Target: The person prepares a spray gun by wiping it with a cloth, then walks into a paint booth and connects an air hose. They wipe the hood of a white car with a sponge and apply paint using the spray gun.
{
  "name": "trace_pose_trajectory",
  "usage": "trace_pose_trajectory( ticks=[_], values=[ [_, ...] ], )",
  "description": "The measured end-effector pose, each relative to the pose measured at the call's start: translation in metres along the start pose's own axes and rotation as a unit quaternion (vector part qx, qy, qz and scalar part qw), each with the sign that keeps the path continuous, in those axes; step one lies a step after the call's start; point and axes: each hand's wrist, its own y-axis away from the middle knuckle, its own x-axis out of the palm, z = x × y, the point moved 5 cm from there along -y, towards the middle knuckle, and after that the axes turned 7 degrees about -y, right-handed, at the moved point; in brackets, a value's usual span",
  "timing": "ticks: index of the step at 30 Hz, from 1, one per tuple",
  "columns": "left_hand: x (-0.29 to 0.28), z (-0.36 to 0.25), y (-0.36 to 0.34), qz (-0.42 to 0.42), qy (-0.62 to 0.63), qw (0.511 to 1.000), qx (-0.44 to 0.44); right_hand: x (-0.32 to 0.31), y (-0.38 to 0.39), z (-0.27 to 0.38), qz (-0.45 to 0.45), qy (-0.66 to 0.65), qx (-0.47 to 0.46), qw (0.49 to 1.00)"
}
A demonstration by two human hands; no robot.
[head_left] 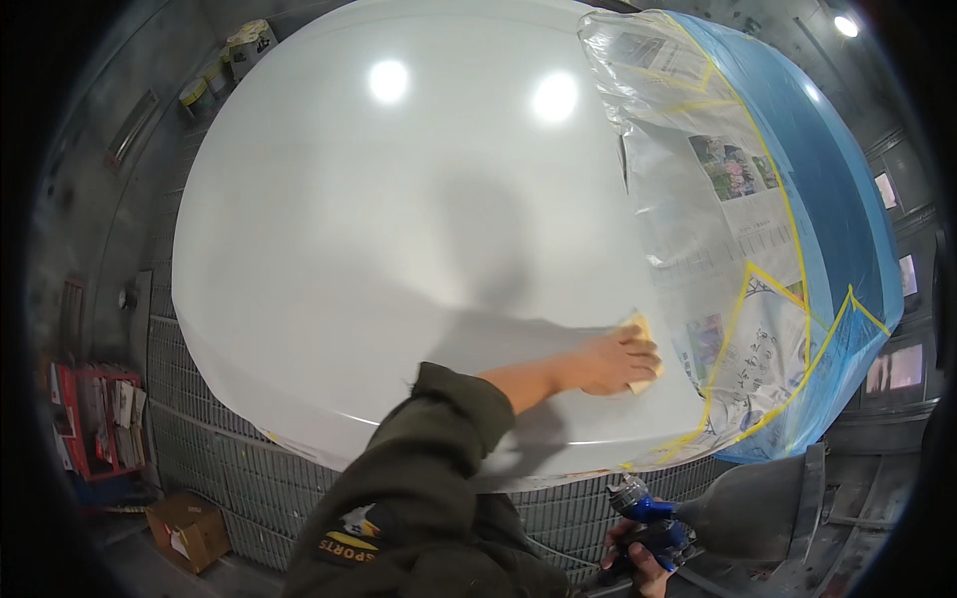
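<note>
My left arm, in a dark sleeve, reaches across a large, glossy pale grey panel (329, 229) that looks like a car hood. My left hand (610, 363) presses a folded yellowish cloth (639, 377) flat on the panel, near its right edge. Below the panel's front edge, my right hand (646, 570) grips a blue and silver spray gun (653, 518). A big dark grey cup (755, 510) is attached to the gun, to its right. Part of the right hand is hidden behind the gun.
Newspaper masking (738, 229) edged with yellow tape borders the panel on the right, and blue plastic sheeting (832, 199) lies beyond it. Metal grating (229, 468) covers the floor. At the left stand a red rack (75, 419), a cardboard box (187, 531) and several cans (196, 95).
</note>
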Motion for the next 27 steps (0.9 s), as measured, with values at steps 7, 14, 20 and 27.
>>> trace_pose_trajectory(
  ticks=[7,14,20,27],
  values=[
    [-0.107,0.173,0.252,-0.130,-0.096,0.941,-0.299,0.058,-0.004,-0.015,0.023,-0.011,0.030,0.999],
    [-0.184,0.288,0.598,-0.194,-0.223,0.704,-0.646,0.105,-0.017,0.008,0.063,-0.042,0.022,0.997],
    [-0.171,0.331,0.503,-0.150,-0.280,0.707,-0.632,0.067,-0.036,0.010,0.017,-0.019,0.012,1.000],
    [-0.122,0.332,0.144,-0.074,-0.229,0.858,-0.454,0.020,-0.056,0.029,-0.014,0.021,0.012,1.000]
  ],
)
